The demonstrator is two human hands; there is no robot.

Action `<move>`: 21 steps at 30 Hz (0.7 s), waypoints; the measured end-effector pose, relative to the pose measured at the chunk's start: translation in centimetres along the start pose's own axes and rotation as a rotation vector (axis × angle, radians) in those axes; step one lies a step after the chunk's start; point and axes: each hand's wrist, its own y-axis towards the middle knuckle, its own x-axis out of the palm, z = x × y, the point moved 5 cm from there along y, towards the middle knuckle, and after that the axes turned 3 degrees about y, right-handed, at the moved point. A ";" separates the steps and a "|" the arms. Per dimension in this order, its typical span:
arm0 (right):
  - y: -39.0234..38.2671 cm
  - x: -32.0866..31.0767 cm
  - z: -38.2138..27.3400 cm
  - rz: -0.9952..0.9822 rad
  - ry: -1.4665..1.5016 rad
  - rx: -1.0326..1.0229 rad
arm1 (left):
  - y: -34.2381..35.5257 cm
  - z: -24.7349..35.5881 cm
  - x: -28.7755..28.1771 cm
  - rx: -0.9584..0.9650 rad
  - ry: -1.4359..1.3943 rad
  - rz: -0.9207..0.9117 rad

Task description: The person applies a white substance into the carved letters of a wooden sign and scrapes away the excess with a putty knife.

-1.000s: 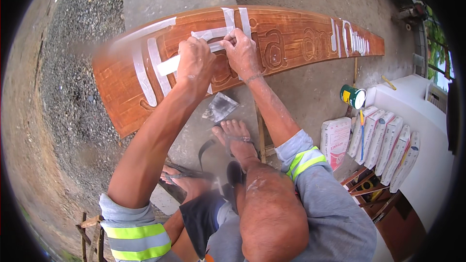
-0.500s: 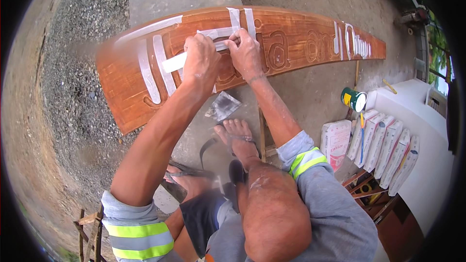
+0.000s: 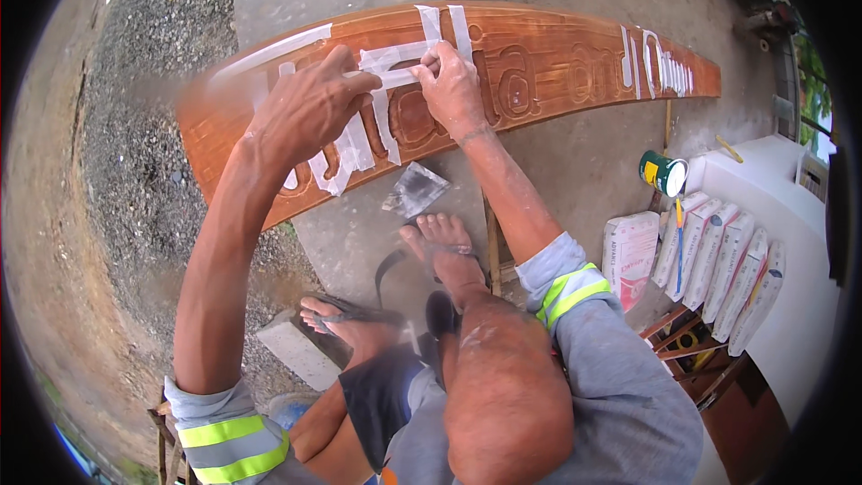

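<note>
Left hand presses flat and right hand pinches a thin, light, limp tape strip on the carved wooden board; likely tears easily, best held by its free end.

Outdoors in daylight — concrete slab, gravel left, white ledge right.
</note>
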 end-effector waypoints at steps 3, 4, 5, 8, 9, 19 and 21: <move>0.0 0.2 -0.3 0.001 -0.008 -0.012 | 0.3 0.4 0.4 0.036 0.015 0.050; 0.0 0.1 -0.2 0.001 -0.011 -0.011 | 0.9 0.9 1.2 -0.008 0.168 -0.027; 0.0 0.2 -0.1 0.001 -0.001 -0.014 | 1.3 1.3 1.8 -0.053 0.321 -0.104; 0.2 0.2 -0.2 -0.011 0.002 -0.007 | 1.8 1.8 3.2 -0.047 0.399 -0.198; 0.2 0.1 -0.2 -0.014 0.002 0.001 | 1.8 2.1 3.3 -0.060 0.422 -0.180; 0.7 0.1 0.0 -0.048 0.012 0.001 | 2.6 2.3 2.0 -0.131 0.308 -0.350; 0.8 0.0 0.2 -0.069 -0.013 0.033 | 2.5 2.4 2.0 -0.119 0.288 -0.397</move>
